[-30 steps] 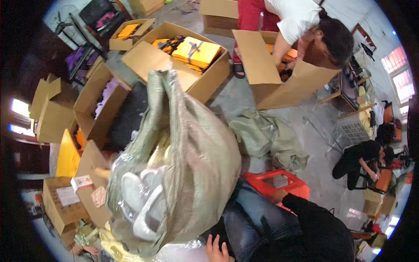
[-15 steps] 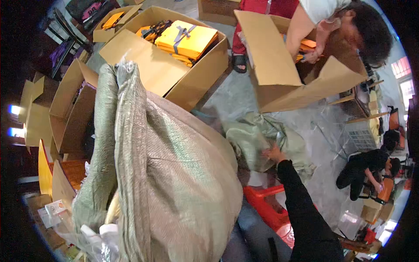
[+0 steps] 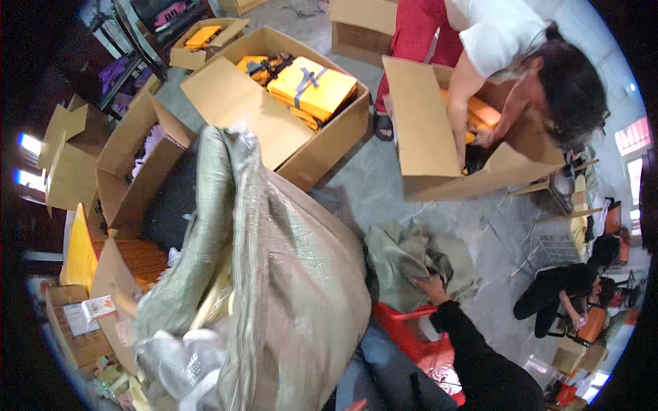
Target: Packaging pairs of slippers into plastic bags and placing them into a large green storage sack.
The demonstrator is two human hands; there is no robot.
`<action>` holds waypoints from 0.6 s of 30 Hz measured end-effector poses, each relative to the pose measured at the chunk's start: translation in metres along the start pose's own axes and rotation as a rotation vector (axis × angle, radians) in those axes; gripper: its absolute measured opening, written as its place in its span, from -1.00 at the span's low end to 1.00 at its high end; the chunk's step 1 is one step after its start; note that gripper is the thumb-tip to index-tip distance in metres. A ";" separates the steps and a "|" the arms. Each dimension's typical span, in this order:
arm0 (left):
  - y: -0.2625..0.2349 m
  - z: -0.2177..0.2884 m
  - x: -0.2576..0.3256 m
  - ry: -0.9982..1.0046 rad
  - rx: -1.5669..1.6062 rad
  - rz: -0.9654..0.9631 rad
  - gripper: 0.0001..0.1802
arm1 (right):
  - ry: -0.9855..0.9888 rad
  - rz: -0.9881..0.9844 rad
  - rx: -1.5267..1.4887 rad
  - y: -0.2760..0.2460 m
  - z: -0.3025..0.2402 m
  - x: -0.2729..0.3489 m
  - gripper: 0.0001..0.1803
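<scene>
A big grey-green woven sack (image 3: 301,274) bulges upright in front of me, its mouth gaping at the left. Clear plastic bags (image 3: 181,363) show at that opening. Beyond my lap, a second, crumpled woven sack (image 3: 391,264) lies on the floor. My right hand (image 3: 433,290), in a black sleeve, is closed on the near edge of this crumpled sack, beside a dark fold. I cannot make out my left hand; the big sack covers much of that side.
A red plastic stool (image 3: 404,335) stands under my right arm. Open cartons stand around: one with yellow-orange folded bags (image 3: 312,89), and one (image 3: 418,130) that a person in white bends into. Another person (image 3: 562,294) crouches at right beside an orange bag (image 3: 593,325).
My right hand has closed on the crumpled sack's near edge. The view has shifted, and the big sack's mouth gapes wider. The person in white has reached deeper into the carton.
</scene>
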State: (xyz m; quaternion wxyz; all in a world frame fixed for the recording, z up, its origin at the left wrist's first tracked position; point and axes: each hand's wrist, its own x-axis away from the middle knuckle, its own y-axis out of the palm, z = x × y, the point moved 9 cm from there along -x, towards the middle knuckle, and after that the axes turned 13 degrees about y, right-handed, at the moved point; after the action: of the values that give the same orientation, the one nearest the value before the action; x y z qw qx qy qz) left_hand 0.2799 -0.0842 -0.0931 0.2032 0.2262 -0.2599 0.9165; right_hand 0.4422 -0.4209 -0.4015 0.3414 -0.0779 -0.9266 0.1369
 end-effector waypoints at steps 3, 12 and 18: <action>-0.020 0.039 -0.006 0.093 0.136 -0.070 -0.65 | 0.275 -0.156 0.368 -0.136 -0.039 0.072 -0.60; -0.085 0.175 -0.097 0.571 -0.048 0.058 0.10 | 0.039 -0.393 0.190 -0.120 -0.319 0.229 -0.57; -0.083 0.236 -0.088 0.768 -0.131 -0.057 -0.13 | -0.007 -0.717 -0.068 -0.002 -0.475 0.347 -0.50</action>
State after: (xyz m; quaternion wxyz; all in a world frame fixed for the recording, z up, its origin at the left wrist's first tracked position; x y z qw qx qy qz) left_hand 0.4652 -0.1763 0.0728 0.3250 -0.1395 -0.2166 0.9100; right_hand 0.4910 -0.2448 0.1575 0.3619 0.2412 -0.9002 -0.0224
